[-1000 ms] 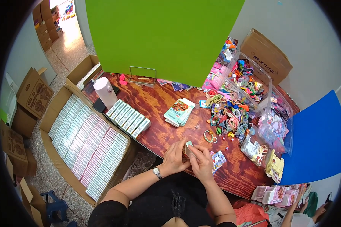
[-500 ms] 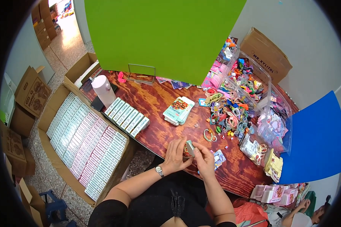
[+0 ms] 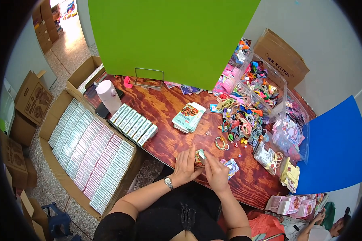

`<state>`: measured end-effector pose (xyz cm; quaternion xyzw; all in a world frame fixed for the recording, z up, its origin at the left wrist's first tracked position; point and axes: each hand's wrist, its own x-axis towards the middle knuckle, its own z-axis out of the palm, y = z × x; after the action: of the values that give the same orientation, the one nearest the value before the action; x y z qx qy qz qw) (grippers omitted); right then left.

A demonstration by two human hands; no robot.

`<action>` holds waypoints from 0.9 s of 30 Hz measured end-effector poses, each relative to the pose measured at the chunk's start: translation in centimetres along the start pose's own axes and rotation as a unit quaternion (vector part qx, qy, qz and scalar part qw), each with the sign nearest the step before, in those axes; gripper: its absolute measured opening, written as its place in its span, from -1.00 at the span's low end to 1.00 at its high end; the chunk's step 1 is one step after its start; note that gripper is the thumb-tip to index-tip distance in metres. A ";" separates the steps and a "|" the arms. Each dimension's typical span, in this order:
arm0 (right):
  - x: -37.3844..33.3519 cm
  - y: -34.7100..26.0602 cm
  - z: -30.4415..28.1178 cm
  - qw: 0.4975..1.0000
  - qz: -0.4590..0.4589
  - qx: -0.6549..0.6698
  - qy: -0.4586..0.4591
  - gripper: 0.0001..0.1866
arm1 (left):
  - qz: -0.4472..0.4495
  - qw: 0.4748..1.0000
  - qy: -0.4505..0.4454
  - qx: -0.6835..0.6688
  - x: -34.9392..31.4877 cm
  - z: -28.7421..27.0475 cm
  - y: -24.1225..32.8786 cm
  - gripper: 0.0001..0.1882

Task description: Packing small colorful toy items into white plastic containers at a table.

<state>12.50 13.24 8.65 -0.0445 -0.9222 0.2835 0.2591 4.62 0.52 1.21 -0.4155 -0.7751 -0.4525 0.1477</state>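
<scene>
My left hand (image 3: 185, 165), with a watch on its wrist, is closed around a small printed carton (image 3: 199, 157) at the near edge of the table. My right hand (image 3: 216, 173) presses its fingers against the carton's right end, by a pale flap; its fingertips are partly hidden. Beyond my hands lies a stack of flat pale-green cartons (image 3: 188, 118). To the left stands a row of filled small boxes (image 3: 133, 124). Beside my right hand, a picture card (image 3: 231, 167) rests on the wooden table (image 3: 169, 140).
A large cardboard box (image 3: 52, 160) packed with small boxes stands at the left. A pink tumbler (image 3: 108, 96) is near the back left. Hair ties and trinkets (image 3: 245, 124) are heaped at right, by clear bins (image 3: 285, 94). A green board (image 3: 173, 40) rises behind; another person (image 3: 328, 229) sits lower right.
My right hand has turned and closed in at the carton's end, and the pale flap that stood up there now shows less. My left hand stays around the carton.
</scene>
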 end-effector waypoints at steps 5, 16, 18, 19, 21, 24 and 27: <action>0.1 -0.4 -0.6 0.998 -0.021 -0.053 -0.011 -0.71 | 0.029 0.998 0.000 0.054 0.5 -0.3 0.8 -0.01; -1.0 -0.6 -1.7 0.990 0.064 0.108 -0.060 -0.62 | 0.055 0.992 -0.023 0.115 0.0 -0.6 0.9 -0.05; -1.3 -0.7 -1.1 0.997 0.040 0.066 -0.031 -0.60 | 0.045 0.989 -0.020 0.142 0.0 -0.3 1.0 -0.16; -1.4 -0.8 -1.0 0.996 0.041 0.066 -0.031 -0.60 | 0.045 0.989 -0.021 0.142 0.0 -0.3 1.1 -0.16; -1.7 -1.1 -0.8 0.997 0.051 0.048 -0.020 -0.59 | 0.059 0.983 -0.015 0.173 0.1 -0.3 1.2 -0.22; -2.0 -1.3 -0.5 0.997 0.056 0.050 -0.013 -0.57 | 0.077 0.978 -0.021 0.192 -0.1 -0.2 0.9 -0.05; -1.8 -1.7 -1.2 0.991 0.090 0.096 -0.035 -0.62 | 0.066 0.982 -0.028 0.174 -0.2 -0.5 1.2 -0.06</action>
<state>14.75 12.02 9.62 -0.0918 -0.8916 0.3940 0.2032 5.59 0.27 2.04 -0.4466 -0.8164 -0.2884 0.2257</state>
